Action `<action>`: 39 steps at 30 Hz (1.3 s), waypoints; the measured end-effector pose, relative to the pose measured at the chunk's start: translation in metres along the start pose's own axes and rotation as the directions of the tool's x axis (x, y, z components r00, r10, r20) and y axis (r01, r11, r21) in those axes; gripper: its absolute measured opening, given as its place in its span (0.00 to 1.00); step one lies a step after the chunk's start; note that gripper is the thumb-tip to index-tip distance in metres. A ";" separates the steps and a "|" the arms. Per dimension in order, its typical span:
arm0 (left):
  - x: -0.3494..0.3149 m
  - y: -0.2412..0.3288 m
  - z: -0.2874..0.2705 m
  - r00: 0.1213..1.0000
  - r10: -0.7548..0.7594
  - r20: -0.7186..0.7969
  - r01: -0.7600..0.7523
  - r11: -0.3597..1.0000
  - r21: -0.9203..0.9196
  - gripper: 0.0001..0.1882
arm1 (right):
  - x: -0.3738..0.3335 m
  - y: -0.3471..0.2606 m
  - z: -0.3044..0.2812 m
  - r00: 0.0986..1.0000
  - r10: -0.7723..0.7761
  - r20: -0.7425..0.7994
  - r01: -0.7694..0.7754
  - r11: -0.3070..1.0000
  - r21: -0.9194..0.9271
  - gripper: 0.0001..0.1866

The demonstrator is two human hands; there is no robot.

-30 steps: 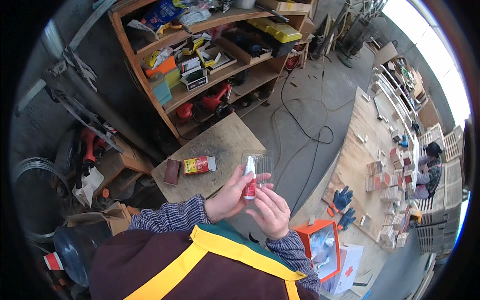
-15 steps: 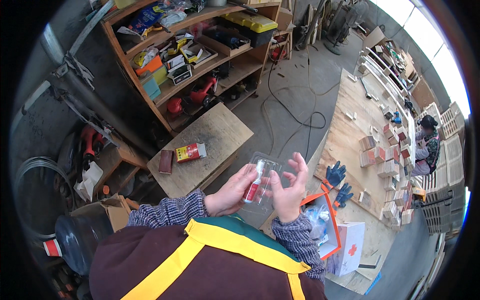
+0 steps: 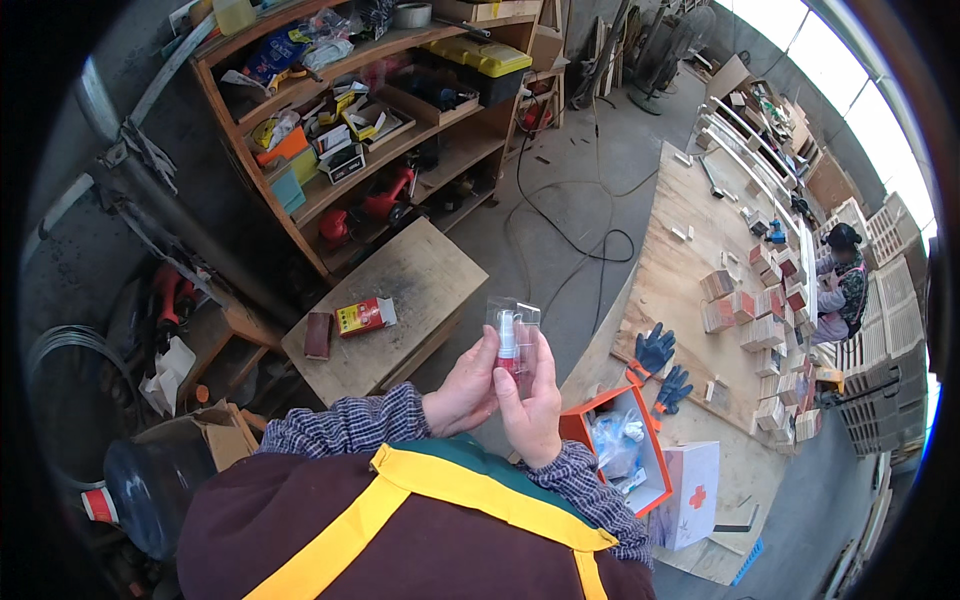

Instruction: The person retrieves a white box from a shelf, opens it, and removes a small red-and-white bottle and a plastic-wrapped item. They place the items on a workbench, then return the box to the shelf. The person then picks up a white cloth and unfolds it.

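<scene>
A brown block (image 3: 318, 336) and a red-and-yellow box (image 3: 362, 317) lie on a low table (image 3: 425, 270). The left hand (image 3: 468, 388) curls its fingers against a clear plastic tray (image 3: 528, 318); a small red-and-white bottle (image 3: 507, 345) lies in it, upright between both hands. The right hand (image 3: 530, 405) grips the tray's right side, near an orange box (image 3: 652, 487).

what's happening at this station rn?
A person's left hand and right hand together hold a small red-and-white bottle and a clear plastic tray, above the floor. Whether the bottle is seated in the tray isn't clear. On the low wooden table lie an open red-and-yellow carton and a dark red block. Another person is across the plywood bench.
</scene>
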State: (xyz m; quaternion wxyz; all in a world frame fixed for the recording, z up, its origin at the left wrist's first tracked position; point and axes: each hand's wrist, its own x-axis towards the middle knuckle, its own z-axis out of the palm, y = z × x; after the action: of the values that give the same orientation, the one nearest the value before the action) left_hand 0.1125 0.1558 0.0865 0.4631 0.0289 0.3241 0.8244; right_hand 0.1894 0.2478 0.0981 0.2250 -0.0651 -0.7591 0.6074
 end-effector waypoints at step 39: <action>0.021 0.013 -0.089 0.976 0.036 -0.215 -0.055 0.995 -0.080 0.12 | 0.032 0.032 0.065 0.999 0.045 -0.017 -0.048 0.957 -0.285 0.29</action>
State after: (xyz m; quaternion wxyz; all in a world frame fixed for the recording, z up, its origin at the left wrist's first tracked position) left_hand 0.0606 0.1226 0.0185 0.4075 -0.0723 0.3355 0.8463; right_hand 0.1280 0.2095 0.0652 0.2028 -0.1179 -0.8358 0.4965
